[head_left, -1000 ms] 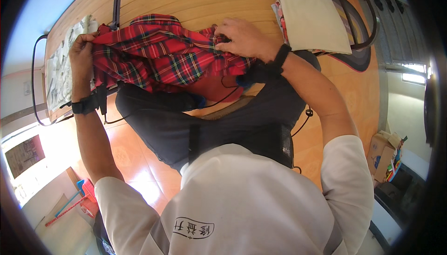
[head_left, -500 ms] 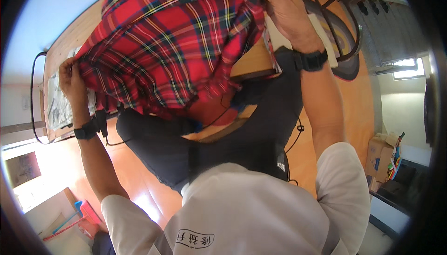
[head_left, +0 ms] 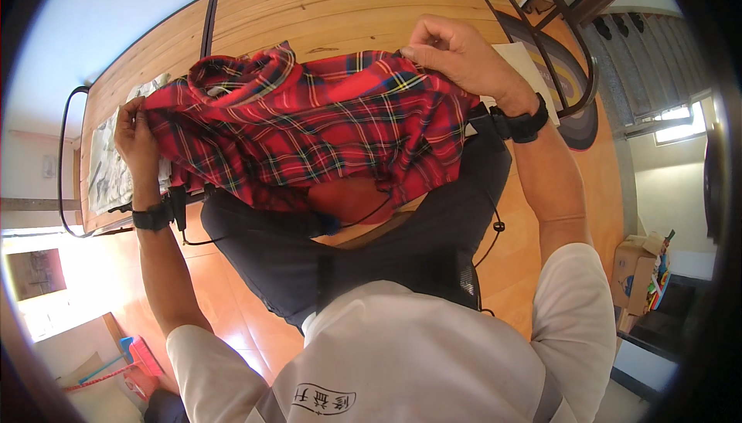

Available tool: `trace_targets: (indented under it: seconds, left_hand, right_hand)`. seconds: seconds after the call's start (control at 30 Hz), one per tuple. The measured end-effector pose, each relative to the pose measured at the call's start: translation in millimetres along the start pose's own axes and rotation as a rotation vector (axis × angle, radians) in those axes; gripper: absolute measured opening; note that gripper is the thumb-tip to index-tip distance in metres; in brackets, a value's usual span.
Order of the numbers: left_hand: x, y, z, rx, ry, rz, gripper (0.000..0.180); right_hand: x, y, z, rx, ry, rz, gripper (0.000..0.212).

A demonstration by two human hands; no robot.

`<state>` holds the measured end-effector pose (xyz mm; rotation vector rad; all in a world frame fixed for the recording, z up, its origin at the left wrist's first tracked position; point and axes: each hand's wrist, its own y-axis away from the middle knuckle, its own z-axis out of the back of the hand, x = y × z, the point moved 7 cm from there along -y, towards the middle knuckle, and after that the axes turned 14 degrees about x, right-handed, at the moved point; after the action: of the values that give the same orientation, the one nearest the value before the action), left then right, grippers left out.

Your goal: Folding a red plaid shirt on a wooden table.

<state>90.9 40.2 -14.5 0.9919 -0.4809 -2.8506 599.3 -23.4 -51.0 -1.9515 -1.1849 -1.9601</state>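
Note:
A red plaid shirt [head_left: 332, 129] with dark, white and yellow lines lies across the near edge of the wooden table [head_left: 348, 6]. Its collar [head_left: 243, 79] stands up in a loop at the upper left, and its lower folds hang over the edge toward my knees. My left hand [head_left: 137, 141] pinches the shirt's left end between thumb and fingers. At the upper right, my right hand [head_left: 456, 56] is closed on the shirt's far edge, thumb against the fingertips.
A patterned grey-white cloth [head_left: 108, 160] lies at the table's left end, beside a black metal rail [head_left: 63, 160]. A round red seat [head_left: 352, 195] shows between my knees. Dark metal bars [head_left: 576, 37] rise at the right. A cardboard box [head_left: 634, 268] stands on the floor far right.
Both hands have come down nearer to me with the shirt. Its raised far side has dropped onto the table, so the collar and the bare wood behind now show.

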Motion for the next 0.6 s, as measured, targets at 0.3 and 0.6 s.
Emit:
trace_targets:
  seconds: [0.3, 0.6]
  left_hand:
    - [-1.6, -0.8, -1.2, 0.015, -0.053, 0.016, 0.015]
    - [11.1, -3.3, -5.8, 0.038, 0.040, 0.047, 0.017]
  right_hand:
    - [-5.9, 2.5, -8.1, 0.119, 0.141, -0.056, 0.018]
    - [-11.5, 12.2, -1.1, -0.054, 0.095, -0.025, 0.014]
